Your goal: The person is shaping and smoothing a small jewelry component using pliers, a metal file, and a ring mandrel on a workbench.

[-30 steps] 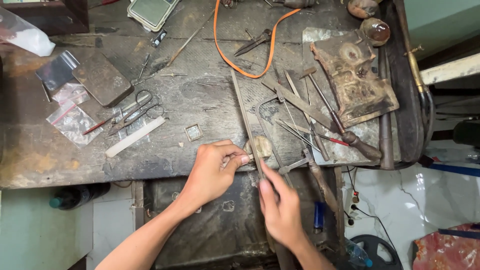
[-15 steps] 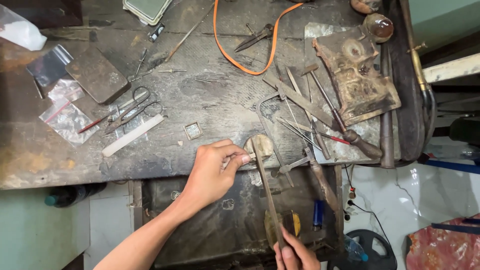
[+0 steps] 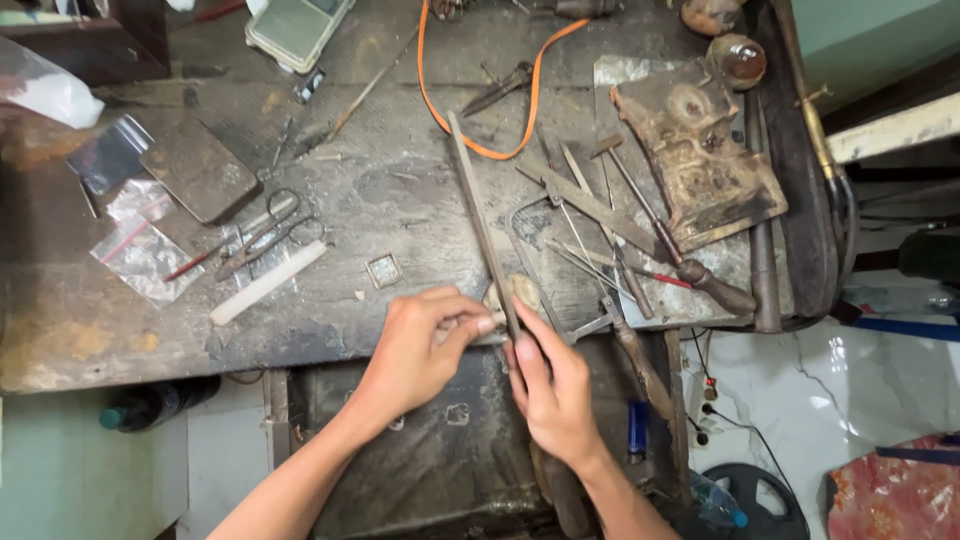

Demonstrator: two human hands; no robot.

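Fingers of your left hand (image 3: 420,345) pinch a small pale workpiece (image 3: 482,324) against the wooden bench pin (image 3: 513,292) at the front edge of the tabletop (image 3: 400,200), likely so the pin braces it against the stroke. Your right hand (image 3: 556,395) has its fingers closed around the near end of a long flat file (image 3: 482,225), whose blade lies across the workpiece and runs away from you over the tabletop. Scissors (image 3: 268,228) and a white strip (image 3: 268,282) lie to the left, well apart. More files and a wooden-handled tool (image 3: 700,275) crowd the right side, near an orange cord (image 3: 470,140).
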